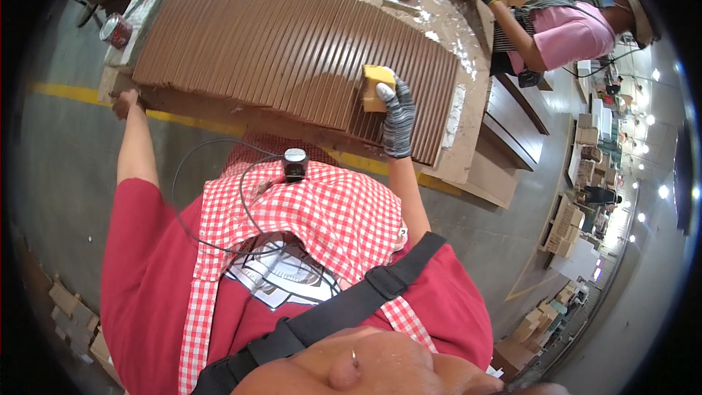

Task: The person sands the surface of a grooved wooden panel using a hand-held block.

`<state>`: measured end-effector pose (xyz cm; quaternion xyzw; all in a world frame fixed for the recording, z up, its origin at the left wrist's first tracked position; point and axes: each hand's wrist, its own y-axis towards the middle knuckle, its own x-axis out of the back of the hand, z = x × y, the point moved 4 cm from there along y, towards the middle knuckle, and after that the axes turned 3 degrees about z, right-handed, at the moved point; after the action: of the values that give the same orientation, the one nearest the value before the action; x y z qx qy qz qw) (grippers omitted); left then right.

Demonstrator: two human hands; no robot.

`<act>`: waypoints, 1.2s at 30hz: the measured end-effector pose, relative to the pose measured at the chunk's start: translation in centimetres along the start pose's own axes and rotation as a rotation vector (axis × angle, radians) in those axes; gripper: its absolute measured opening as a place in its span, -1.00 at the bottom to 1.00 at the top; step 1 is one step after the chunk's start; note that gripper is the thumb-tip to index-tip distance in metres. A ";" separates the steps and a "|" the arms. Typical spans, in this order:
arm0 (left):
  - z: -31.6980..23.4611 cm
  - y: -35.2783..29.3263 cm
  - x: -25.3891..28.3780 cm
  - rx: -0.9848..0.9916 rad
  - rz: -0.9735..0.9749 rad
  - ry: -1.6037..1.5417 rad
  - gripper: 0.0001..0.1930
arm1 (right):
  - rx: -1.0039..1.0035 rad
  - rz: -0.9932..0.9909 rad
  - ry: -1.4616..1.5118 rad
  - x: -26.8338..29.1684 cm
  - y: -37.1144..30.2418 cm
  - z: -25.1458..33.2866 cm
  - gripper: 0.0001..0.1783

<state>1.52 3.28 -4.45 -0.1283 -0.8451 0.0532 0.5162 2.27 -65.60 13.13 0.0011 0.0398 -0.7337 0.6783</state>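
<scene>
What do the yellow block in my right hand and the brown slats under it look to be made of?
The yellow block looks like soft foam sponge: matte, with rounded edges. The brown slats look like wood or fibreboard with an even brown coat, thin and straight-edged; which one, I cannot tell.

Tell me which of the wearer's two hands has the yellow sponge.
The right hand, the one in the grey striped glove, presses the yellow sponge onto the row of brown slats. The bare left hand only grips the board's edge at the far left.
</scene>
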 end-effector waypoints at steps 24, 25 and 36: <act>1.8 1.0 1.3 0.028 -0.162 -0.075 -0.34 | 0.095 -0.008 -0.015 0.1 -0.7 -0.6 -0.54; 1.7 1.0 1.6 -0.010 -0.170 -0.037 -0.34 | 0.105 -0.007 -0.001 0.2 -0.7 -0.7 -0.54; 1.8 -1.1 2.5 -0.055 -0.254 -0.165 -0.27 | 0.080 -0.008 0.108 1.1 -0.8 -2.2 -0.56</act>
<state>-1.31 3.02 -2.90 -0.0298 -0.8952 -0.0252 0.4439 1.25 -66.53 10.89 0.0674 0.0469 -0.7362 0.6718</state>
